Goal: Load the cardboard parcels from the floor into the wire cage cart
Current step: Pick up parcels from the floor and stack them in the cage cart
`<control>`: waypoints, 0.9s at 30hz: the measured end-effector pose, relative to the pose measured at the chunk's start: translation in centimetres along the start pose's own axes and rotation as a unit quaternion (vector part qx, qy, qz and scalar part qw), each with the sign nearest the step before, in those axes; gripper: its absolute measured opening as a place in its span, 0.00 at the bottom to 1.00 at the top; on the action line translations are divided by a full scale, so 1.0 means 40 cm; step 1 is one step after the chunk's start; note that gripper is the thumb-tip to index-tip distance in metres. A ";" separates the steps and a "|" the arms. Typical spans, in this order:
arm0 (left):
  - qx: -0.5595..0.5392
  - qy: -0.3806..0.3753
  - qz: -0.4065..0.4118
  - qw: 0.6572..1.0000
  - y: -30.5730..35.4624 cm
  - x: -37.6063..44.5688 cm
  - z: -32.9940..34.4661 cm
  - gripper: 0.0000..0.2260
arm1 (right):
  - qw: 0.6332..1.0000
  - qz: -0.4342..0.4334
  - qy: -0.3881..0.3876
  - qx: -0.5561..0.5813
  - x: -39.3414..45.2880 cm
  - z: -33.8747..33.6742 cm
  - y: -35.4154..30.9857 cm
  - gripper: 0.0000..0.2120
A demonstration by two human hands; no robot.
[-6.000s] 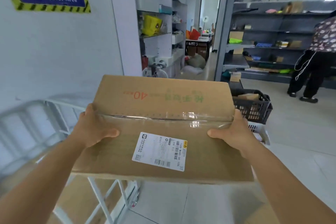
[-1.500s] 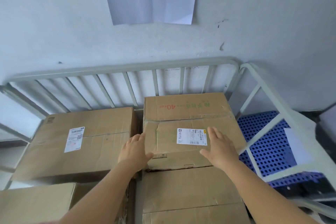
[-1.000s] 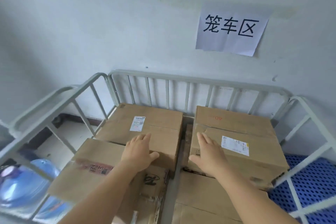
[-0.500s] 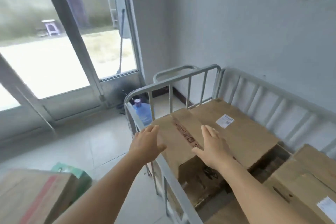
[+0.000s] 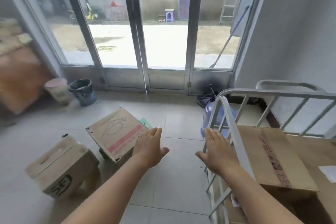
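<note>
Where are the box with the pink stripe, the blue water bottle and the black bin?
box with the pink stripe [image 5: 116, 131]: head view, top face.
blue water bottle [image 5: 221, 117]: head view, body behind the cage bars.
black bin [image 5: 82, 92]: head view, side wall.

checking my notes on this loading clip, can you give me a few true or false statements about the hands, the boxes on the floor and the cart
1. Both hands are empty with fingers extended. True: the left hand and the right hand hold nothing.
2. Two cardboard parcels lie on the floor left of the hands. True: the parcel with the red stripe and the parcel with the black logo.
3. The wire cage cart is empty. False: the wire cage cart already holds a taped cardboard box.
4. A blue water jug stands inside the cart. False: the water jug stands on the floor outside the cart's rail.
5. The bin by the glass doors is tipped over. False: the bin stands upright.
</note>
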State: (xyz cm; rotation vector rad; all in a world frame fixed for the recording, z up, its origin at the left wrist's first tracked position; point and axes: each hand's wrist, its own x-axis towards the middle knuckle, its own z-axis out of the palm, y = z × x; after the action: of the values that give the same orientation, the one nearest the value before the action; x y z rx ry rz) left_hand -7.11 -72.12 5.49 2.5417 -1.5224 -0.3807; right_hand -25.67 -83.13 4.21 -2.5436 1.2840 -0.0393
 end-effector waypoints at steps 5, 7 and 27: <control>-0.012 0.012 -0.089 0.996 -0.209 -0.053 -0.006 0.32 | 0.997 -0.070 -0.035 -0.025 0.075 0.074 -0.180 0.40; -0.011 0.012 -0.121 0.992 -0.297 -0.066 -0.007 0.33 | 0.994 -0.090 -0.051 -0.031 0.104 0.108 -0.255 0.40; -0.007 -0.031 -0.229 0.973 -0.937 0.104 -0.064 0.30 | 0.990 -0.059 -0.130 -0.021 0.454 0.369 -0.703 0.39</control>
State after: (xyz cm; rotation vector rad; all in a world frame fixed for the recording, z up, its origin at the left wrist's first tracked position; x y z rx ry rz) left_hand 27.11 -58.08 -2.37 2.8784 -0.9270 -0.5266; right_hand 9.56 -78.14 -4.26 -2.5527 1.0460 0.2884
